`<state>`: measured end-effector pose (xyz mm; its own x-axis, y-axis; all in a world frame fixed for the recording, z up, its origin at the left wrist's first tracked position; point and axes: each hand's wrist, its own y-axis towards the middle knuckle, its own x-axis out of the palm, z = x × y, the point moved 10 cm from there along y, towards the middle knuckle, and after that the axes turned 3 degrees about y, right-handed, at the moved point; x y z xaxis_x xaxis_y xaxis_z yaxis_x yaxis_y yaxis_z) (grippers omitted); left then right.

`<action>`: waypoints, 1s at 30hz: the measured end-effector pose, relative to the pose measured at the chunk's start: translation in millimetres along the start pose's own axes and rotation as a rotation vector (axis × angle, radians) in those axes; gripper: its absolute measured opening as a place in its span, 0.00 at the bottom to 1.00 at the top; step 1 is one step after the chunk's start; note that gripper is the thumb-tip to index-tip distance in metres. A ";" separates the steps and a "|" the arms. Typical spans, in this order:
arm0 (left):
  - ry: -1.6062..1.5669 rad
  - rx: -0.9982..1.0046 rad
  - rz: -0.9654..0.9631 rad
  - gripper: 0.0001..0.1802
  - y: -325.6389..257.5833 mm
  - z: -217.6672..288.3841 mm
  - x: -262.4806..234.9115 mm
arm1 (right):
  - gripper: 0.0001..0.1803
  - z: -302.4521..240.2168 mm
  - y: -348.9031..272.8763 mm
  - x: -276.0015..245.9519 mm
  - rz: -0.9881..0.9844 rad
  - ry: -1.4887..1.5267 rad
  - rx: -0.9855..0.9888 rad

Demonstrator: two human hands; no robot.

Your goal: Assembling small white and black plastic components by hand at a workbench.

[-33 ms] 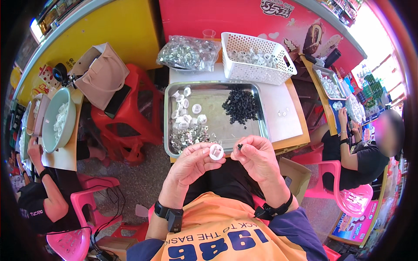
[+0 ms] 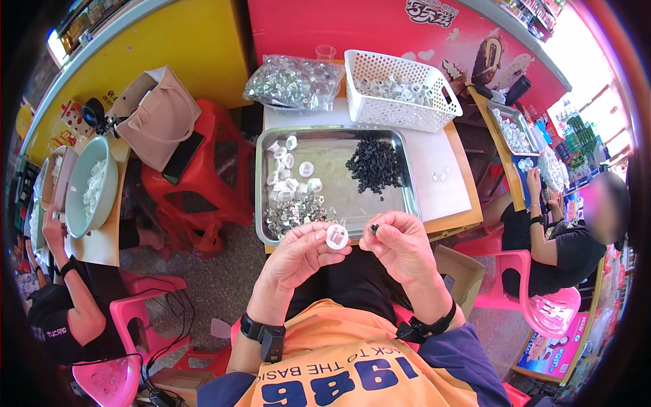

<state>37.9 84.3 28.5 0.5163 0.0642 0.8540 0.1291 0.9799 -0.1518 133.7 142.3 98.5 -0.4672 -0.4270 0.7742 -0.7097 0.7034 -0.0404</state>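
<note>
Left hand [image 2: 304, 249]: fingers pinching a round white plastic piece [image 2: 337, 237] at the near edge of the rectangular metal tray [image 2: 333, 183]
Right hand [image 2: 400, 245]: fingers gripping a small black part [image 2: 373, 229], just right
Change: none visible since the earlier picture; both items remain apart

Beige handbag [image 2: 154, 132] beside a red stool [image 2: 220, 169], yellow panel [image 2: 183, 41] meeting a pink panel [image 2: 339, 27], black cables [image 2: 159, 395] near a left pink chair [image 2: 129, 313], open carton [image 2: 468, 273] at right, black-clad co-worker [image 2: 573, 252] seated on another pink chair [image 2: 510, 268], speckled floor [image 2: 224, 275].
</note>
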 end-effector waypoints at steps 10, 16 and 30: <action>-0.016 -0.004 0.008 0.17 -1.0 -1.5 -1.4 | 0.07 11.4 5.0 -1.1 -0.024 0.233 0.152; -0.022 -0.004 0.008 0.16 -1.1 -3.0 -2.4 | 0.13 13.9 6.2 -10.2 0.049 0.168 0.126; -0.023 0.000 -0.003 0.17 -0.7 -5.3 -4.2 | 0.07 -20.9 -10.0 -1.8 0.037 -0.374 -0.202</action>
<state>40.1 82.4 22.4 0.4959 0.0654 0.8659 0.1310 0.9801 -0.1490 152.7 147.9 110.7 -0.6758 -0.5500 0.4908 -0.5886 0.8034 0.0899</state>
